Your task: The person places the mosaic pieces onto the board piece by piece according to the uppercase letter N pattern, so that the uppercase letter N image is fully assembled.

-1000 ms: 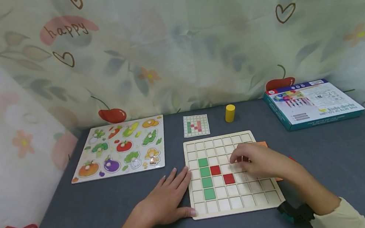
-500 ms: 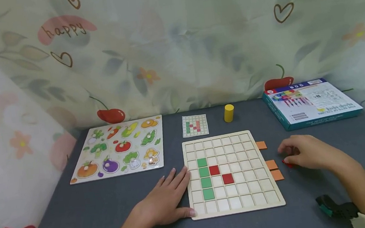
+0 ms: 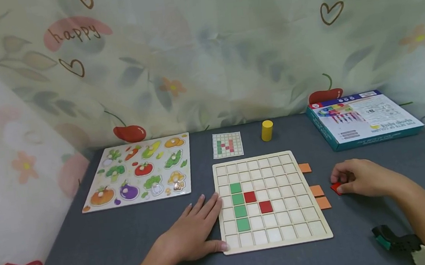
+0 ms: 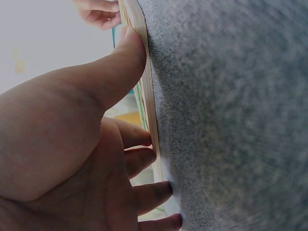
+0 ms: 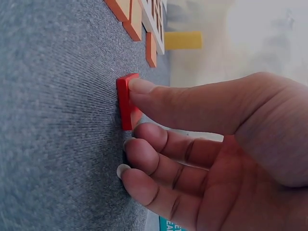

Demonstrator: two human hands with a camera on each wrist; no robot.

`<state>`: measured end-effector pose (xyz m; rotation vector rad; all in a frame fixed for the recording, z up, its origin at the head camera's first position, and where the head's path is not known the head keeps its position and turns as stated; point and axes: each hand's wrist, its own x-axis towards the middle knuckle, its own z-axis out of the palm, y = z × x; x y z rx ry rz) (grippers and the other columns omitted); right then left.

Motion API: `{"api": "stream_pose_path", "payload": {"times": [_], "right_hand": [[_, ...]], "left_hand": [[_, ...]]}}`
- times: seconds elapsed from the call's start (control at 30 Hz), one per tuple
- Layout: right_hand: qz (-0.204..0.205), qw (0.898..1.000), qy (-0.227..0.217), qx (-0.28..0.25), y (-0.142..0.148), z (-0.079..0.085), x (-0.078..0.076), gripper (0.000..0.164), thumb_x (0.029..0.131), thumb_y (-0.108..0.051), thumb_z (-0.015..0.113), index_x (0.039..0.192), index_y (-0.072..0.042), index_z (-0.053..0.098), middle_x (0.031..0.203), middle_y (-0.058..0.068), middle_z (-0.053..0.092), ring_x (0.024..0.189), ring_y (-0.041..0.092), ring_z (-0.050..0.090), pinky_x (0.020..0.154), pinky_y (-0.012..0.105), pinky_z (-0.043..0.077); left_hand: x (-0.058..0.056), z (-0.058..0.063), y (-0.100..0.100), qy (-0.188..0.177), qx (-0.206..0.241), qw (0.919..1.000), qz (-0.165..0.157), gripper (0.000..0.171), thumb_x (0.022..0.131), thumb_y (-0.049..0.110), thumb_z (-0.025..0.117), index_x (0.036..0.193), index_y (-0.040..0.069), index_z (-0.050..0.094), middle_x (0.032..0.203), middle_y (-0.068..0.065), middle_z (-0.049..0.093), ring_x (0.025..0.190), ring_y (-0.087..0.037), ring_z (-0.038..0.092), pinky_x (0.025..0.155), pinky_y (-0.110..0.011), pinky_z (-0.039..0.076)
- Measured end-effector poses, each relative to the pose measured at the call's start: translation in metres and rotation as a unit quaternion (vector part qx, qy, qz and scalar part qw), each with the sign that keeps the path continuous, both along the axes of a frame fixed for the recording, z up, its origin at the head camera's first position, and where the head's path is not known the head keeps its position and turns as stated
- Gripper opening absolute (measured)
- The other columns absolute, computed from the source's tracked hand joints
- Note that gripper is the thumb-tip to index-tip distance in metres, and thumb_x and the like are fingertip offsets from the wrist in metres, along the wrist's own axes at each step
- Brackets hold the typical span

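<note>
Nearest we list a left hand (image 3: 194, 233), flat on the dark desk (image 3: 130, 236), grip relaxed, fingers apart, thumb and fingertips against the left edge of a wooden grid board (image 3: 284, 218). In the board we count four green tiles (image 3: 240, 211) forming one column and two red inlaid tiles (image 3: 265, 206), set diagonally corner to corner, the farther directly beside the second green from the top. Just past the board's right edge we note three orange tiles (image 3: 323, 203). To their right, a right hand (image 3: 367, 179), its grip closed by thumb and index on a loose red tile (image 5: 124, 108), which lies on the desk; the other fingers are curled. Farther off we enter, left to right, a vegetable puzzle board (image 3: 187, 180), a small pattern card (image 3: 227, 145), an upright yellow cylinder (image 3: 267, 130) and a flat printed box (image 3: 366, 119). Behind all, a patterned cloth (image 3: 206, 72).
</note>
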<state>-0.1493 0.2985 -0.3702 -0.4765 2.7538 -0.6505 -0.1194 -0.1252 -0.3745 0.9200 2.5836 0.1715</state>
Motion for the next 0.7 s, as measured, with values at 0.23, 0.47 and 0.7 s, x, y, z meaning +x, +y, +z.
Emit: {"api": "stream_pose_path", "payload": {"times": [0.23, 0.47, 0.7], "right_hand": [[-0.008, 1.000, -0.017, -0.006, 0.0004, 0.0008, 0.0013, 0.014, 0.078, -0.016, 0.071, 0.082, -0.015, 0.058, 0.069, -0.002, 0.047, 0.065, 0.015, 0.044, 0.054, 0.028, 0.034], [-0.017, 1.000, -0.024, -0.005, 0.0003, 0.0012, 0.0026, 0.018, 0.077, -0.022, 0.072, 0.079, -0.014, 0.056, 0.067, -0.002, 0.047, 0.063, 0.014, 0.044, 0.053, 0.028, 0.034], [-0.023, 0.999, -0.035, -0.009, -0.0001, 0.0051, 0.0042, 0.016, 0.078, -0.020, 0.071, 0.078, -0.013, 0.056, 0.068, -0.002, 0.049, 0.064, 0.015, 0.045, 0.053, 0.028, 0.037]], "left_hand": [[0.0002, 0.0004, -0.0002, 0.003, -0.001, 1.0000, -0.001, 0.095, 0.076, 0.070, 0.043, 0.147, 0.018, 0.008, 0.151, 0.002, 0.003, 0.135, -0.027, 0.003, 0.102, -0.053, 0.016], [0.0005, 0.0004, -0.0003, 0.004, 0.001, 1.0000, -0.002, 0.095, 0.076, 0.070, 0.043, 0.147, 0.017, 0.008, 0.151, 0.001, 0.003, 0.135, -0.027, 0.004, 0.102, -0.053, 0.017], [0.0006, 0.0005, 0.0000, 0.003, -0.001, 1.0000, -0.001, 0.095, 0.076, 0.070, 0.044, 0.147, 0.017, 0.008, 0.151, 0.001, 0.003, 0.135, -0.027, 0.004, 0.102, -0.053, 0.016]]}}
